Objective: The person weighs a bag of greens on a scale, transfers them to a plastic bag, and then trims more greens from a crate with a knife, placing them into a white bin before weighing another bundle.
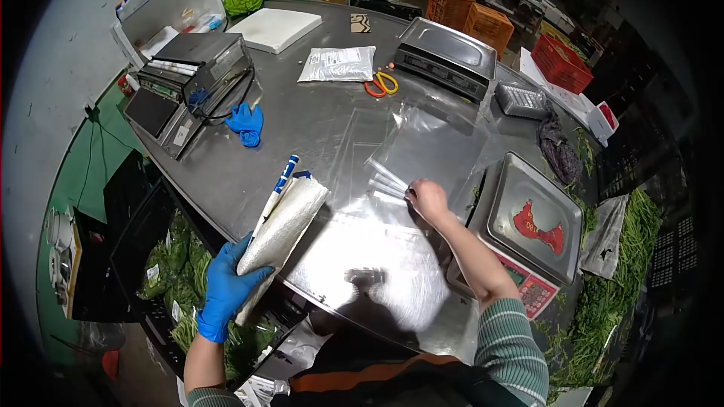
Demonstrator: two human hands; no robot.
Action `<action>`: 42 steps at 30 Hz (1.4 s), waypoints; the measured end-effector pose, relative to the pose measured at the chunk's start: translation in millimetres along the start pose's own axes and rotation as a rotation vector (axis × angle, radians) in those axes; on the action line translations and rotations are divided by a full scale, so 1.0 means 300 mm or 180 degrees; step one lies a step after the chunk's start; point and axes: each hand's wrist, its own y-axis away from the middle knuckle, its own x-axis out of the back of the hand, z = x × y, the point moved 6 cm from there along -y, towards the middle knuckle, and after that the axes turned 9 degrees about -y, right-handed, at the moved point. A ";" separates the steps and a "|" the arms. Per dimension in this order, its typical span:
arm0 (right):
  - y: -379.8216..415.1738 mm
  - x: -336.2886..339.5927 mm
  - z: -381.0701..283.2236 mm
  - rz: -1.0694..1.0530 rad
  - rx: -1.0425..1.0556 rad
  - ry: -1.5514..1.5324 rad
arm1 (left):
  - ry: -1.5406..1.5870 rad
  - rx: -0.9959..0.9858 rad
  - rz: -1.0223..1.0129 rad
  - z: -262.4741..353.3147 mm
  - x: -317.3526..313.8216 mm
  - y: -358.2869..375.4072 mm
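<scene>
The left hand (226, 286), in a blue glove, has its fingers wrapped around a white roll (283, 227) at the near edge of the steel tabletop (302, 136). The bare right hand (427, 200) pinches the edge of clear bags (437, 151) lying flat beside the scale (532, 226). A red sticker (537, 227) on the scale pan bears figures too blurred to read.

Glossy steel table (317, 136); clear plastic bags (434, 154); blue rubber glove (226, 290).
</scene>
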 end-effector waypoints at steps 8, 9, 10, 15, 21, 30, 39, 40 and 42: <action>-0.134 -0.084 0.092 0.0148 -0.0140 0.0860 | 0.0093 0.0073 -0.0111 0.028 -0.092 0.052; -0.124 -0.066 0.088 0.0347 -0.0058 0.0769 | 0.0103 0.0046 -0.0119 0.027 -0.105 0.057; -0.130 -0.053 0.089 0.0361 -0.0040 0.0764 | -0.0025 -0.0067 -0.0072 0.035 -0.110 0.064; -0.050 0.097 -0.128 0.0814 0.0538 0.0134 | -0.0414 -0.0363 -0.0280 0.137 -0.139 0.099; 0.047 0.013 -0.169 0.0358 0.0691 -0.0778 | -0.1610 -0.0809 -0.0687 0.236 -0.252 0.078; 0.167 0.130 -0.543 0.0535 0.1659 -0.1383 | -0.1926 -0.0900 -0.0336 0.302 -0.344 0.071; 0.480 0.039 -0.400 -0.0793 -0.1192 -0.4540 | 0.1924 0.0744 -0.0067 0.115 -0.473 0.071; 0.509 -0.008 -0.399 -0.1145 -0.1390 -0.5067 | 0.2824 0.0778 -0.0236 0.159 -0.513 0.083; 0.531 -0.067 -0.382 -0.1042 -0.1512 -0.5728 | 0.2081 0.1238 -0.0671 0.099 -0.565 0.096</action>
